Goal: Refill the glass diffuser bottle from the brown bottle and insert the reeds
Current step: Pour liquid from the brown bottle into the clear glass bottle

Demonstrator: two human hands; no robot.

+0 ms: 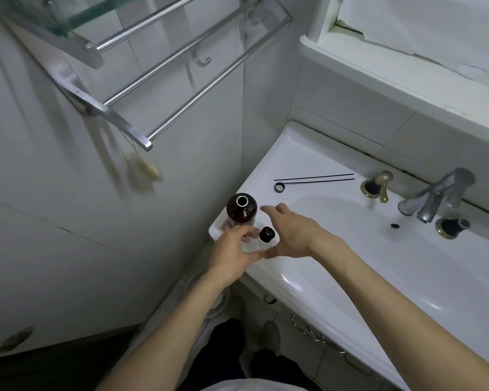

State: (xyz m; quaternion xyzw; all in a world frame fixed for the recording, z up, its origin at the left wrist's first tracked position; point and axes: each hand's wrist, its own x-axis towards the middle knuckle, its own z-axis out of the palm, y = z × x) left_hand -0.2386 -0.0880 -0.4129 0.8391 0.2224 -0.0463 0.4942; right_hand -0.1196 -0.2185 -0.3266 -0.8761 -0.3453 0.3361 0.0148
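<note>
Left hand (233, 251) around glass diffuser bottle (261, 238), right hand (291, 231) open just beside it.

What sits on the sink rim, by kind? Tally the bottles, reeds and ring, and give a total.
Brown bottle: 1
Glass diffuser bottle: 1
Reeds: 2
Black ring: 1
Total: 5

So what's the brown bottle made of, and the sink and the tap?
The brown bottle looks like dark amber glass, perhaps plastic: smooth and glossy. The sink seems glazed white ceramic: bright glints on its rim. The tap looks like dull grey metal with a soft sheen.
</note>
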